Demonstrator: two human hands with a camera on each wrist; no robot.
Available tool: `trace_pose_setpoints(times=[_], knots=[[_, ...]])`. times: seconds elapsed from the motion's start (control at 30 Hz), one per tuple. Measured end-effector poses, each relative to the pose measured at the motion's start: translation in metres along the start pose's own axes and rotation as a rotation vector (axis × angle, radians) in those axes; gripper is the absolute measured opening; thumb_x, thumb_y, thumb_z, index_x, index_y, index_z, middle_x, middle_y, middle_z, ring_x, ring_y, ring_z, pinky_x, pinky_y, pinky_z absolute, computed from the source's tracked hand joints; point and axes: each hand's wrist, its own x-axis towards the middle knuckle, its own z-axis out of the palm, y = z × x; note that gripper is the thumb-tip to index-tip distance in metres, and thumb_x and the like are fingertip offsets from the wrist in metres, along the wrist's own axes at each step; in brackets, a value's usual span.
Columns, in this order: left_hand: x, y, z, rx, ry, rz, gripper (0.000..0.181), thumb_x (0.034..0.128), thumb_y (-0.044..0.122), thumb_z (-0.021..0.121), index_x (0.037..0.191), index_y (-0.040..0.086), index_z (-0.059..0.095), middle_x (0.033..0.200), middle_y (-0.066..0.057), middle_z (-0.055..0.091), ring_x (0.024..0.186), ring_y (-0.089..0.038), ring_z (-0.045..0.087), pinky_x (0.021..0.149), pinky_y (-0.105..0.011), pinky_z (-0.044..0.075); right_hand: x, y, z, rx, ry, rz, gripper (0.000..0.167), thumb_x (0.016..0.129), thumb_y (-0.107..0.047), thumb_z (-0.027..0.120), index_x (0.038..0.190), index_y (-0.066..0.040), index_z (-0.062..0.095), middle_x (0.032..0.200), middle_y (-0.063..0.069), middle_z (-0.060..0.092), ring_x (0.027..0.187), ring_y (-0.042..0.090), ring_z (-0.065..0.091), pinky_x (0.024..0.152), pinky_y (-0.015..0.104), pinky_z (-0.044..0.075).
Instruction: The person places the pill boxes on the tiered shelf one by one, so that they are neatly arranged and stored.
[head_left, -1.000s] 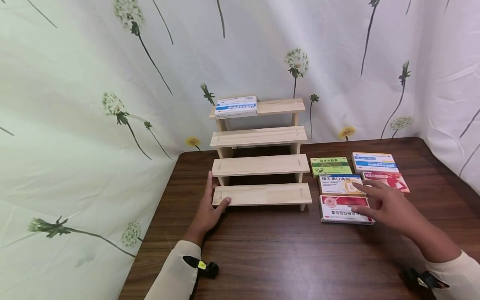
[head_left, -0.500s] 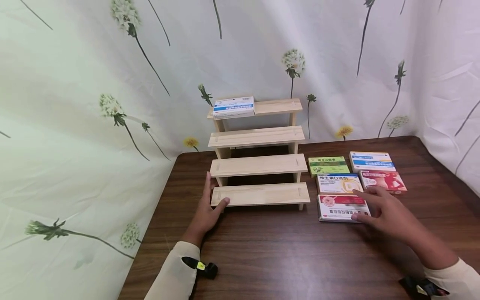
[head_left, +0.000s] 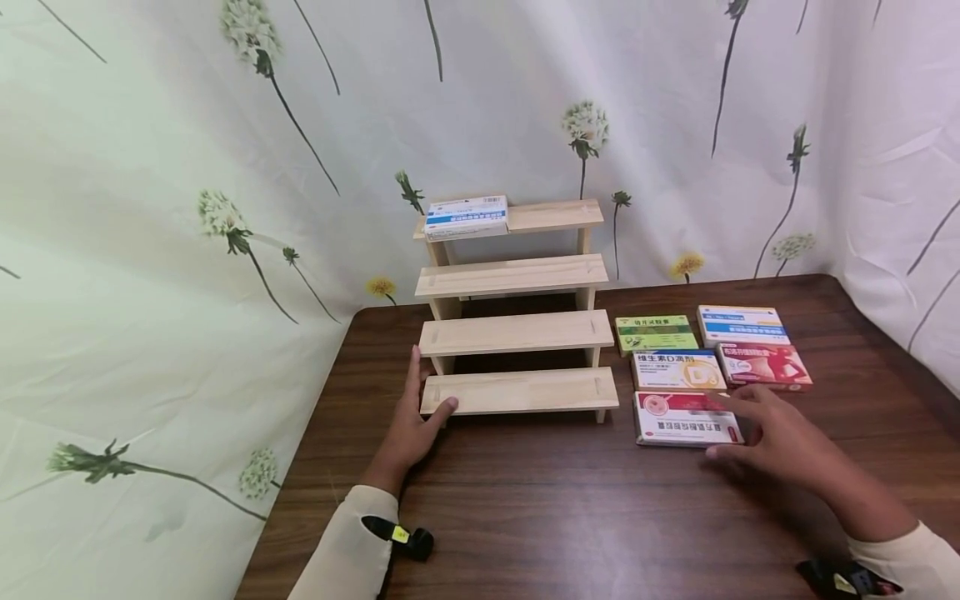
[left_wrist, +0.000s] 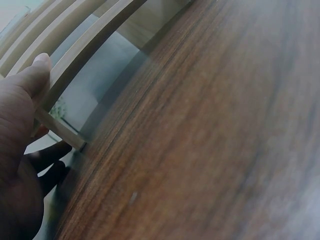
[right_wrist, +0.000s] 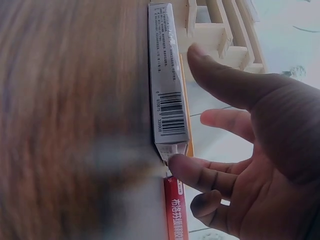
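Observation:
A wooden step rack (head_left: 517, 333) with stacked shelves stands on the table. My left hand (head_left: 408, 433) grips its lower left corner, the thumb over the lowest shelf and the fingers around the side, as the left wrist view also shows. At the right lie several medicine boxes. My right hand (head_left: 780, 437) reaches over the right end of the nearest one, a red-and-white medicine box (head_left: 678, 427), with thumb and fingers spread. In the right wrist view the box's barcoded side (right_wrist: 170, 85) faces the camera, and a finger is at its corner; whether it touches I cannot tell.
A blue-and-white box (head_left: 465, 218) lies on the top shelf's left half. Beyond the nearest box are a vitamin D box (head_left: 671, 372), a green box (head_left: 656, 332), a red box (head_left: 761, 364) and another blue-and-white box (head_left: 742, 325). A flowered curtain (head_left: 480, 108) hangs behind the table.
My right hand has moved back toward me, from over the vitamin D box to the right end of the nearest red-and-white box. The left hand stays on the rack.

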Motion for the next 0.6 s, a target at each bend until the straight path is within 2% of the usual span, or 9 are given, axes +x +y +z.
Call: trace_pose_setpoints(times=[0.43,0.6], knots=[[0.0012,-0.0010,0.0012,0.023,-0.007,0.009,0.110,0.1067,0.023,0.074,0.176,0.035,-0.010,0.170,-0.020,0.046,0.145,-0.036,0.058,0.121,-0.062,0.041,0.0010,0.0055,0.0031,-0.017,-0.004,-0.001,0.080,0.081,-0.040,0.098,0.149,-0.010,0.069,0.116,0.015,0.055,0.084,0.018,0.049,0.064,0.026,0.037],[0.0009,-0.0005,0.0009,0.021,-0.007,0.004,0.109,0.1068,0.023,0.074,0.176,0.037,-0.010,0.170,-0.020,0.045,0.146,-0.038,0.057,0.121,-0.062,0.041,0.0024,0.0070,0.0044,-0.028,0.000,0.002,0.081,0.081,-0.040,0.098,0.149,-0.009,0.068,0.129,0.024,0.053,0.085,0.019,0.051,0.066,0.027,0.037]])
